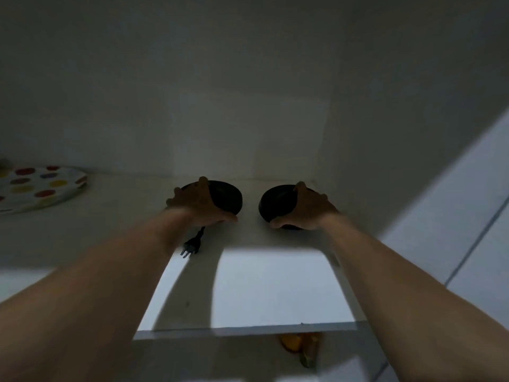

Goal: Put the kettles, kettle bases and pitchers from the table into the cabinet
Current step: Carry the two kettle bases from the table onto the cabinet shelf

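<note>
Nearest you, below the front lip of the white cabinet shelf, something orange and yellow sits on a lower level, too blurred to name. Your two bare forearms reach forward over the smooth, flat shelf, which is lit at the front and falls into shadow deeper in. A black power plug on a short cord lies on the shelf just under your left wrist. Further in, your left hand is clamped over the left side of a round, flat black kettle base, fingers curled over its rim and thumb at the near edge. Your right hand grips a second black kettle base the same way from its right side. The two discs lie side by side, close but apart, seemingly resting on the shelf near the back wall. No writing is legible on them in this dim light. Far left, a white oval plate with red, yellow and purple dots lies flat.
</note>
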